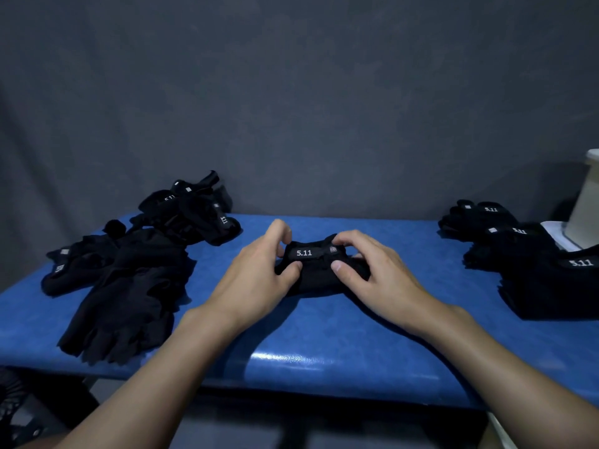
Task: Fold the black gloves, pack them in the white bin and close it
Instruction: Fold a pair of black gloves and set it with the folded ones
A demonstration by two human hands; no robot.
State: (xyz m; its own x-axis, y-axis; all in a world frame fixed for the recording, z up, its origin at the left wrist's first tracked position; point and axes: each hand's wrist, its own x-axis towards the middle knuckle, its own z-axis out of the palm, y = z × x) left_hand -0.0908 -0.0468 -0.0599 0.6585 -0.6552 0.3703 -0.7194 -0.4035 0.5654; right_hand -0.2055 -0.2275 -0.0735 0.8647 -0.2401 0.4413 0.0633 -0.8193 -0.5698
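Note:
A folded black glove (319, 270) with a white "5.11" label lies in the middle of the blue table (324, 345). My left hand (256, 280) pinches its left end between thumb and fingers. My right hand (376, 273) pinches its right end, fingers curled over the cuff strap. A loose heap of unfolded black gloves (136, 264) sprawls on the left of the table. Folded black gloves (525, 254) are stacked in rows on the right. The white bin (586, 205) stands at the far right edge, only partly in view.
A white lid or sheet (557, 231) lies under the bin beside the folded gloves. A dark grey cloth backdrop hangs behind the table. The table's front edge runs close to my forearms; dark floor and a black object show below left.

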